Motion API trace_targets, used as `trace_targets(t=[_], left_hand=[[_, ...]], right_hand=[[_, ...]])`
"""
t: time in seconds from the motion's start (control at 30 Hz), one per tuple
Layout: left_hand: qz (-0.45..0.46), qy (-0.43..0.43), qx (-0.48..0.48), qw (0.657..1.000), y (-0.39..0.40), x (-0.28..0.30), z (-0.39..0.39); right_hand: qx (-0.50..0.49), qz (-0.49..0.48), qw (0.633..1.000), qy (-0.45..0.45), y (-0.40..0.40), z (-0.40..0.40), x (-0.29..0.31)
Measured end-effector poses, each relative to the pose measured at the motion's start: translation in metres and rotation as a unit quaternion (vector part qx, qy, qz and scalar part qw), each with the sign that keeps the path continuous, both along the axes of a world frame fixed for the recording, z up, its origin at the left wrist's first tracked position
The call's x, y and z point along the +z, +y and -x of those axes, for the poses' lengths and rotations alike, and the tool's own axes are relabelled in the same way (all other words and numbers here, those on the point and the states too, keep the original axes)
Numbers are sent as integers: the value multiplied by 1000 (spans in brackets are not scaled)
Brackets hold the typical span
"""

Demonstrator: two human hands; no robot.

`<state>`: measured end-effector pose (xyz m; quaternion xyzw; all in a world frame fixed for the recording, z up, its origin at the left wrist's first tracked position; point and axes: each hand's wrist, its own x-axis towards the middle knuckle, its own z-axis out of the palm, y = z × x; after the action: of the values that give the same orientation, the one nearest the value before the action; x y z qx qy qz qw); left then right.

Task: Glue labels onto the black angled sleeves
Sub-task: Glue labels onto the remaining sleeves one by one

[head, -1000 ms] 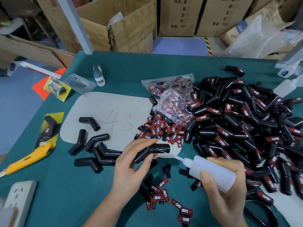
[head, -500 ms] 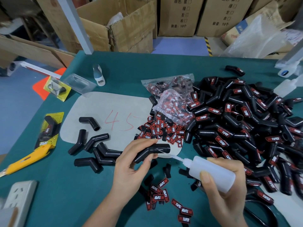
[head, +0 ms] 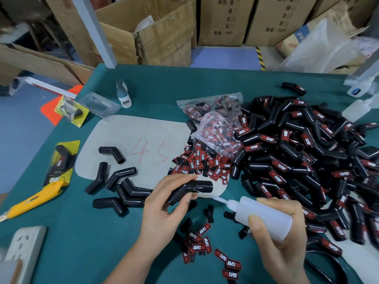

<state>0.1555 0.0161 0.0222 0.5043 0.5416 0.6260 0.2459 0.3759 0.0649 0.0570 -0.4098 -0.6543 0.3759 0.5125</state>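
Observation:
My left hand point(head: 164, 210) grips a black angled sleeve point(head: 189, 190) above the green table, its longer arm pointing right. My right hand point(head: 281, 238) grips a white squeeze glue bottle point(head: 264, 216), whose thin nozzle touches the sleeve's upper side. Several unlabelled sleeves point(head: 123, 189) lie to the left. Loose red-and-black labels point(head: 202, 162) are heaped behind the held sleeve, and more labels point(head: 200, 240) lie in front of it. A big pile of labelled sleeves point(head: 307, 160) fills the right side.
A clear bag of labels point(head: 215, 124) lies mid-table on a grey sheet point(head: 127, 136) marked 45. A yellow utility knife point(head: 30, 201), blister packs point(head: 61, 160) and a power strip point(head: 22, 249) sit at the left. A small white bottle point(head: 124, 95) stands behind. Cardboard boxes point(head: 160, 33) stand beyond the table.

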Motion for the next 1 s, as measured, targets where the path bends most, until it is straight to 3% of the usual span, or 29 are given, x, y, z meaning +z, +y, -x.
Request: trace_targets(t=[1.0], left_hand=[[7,-10,5,1000,0,7,-1]], right_hand=[[9,-14,1000,-13,-1,-2,-4]])
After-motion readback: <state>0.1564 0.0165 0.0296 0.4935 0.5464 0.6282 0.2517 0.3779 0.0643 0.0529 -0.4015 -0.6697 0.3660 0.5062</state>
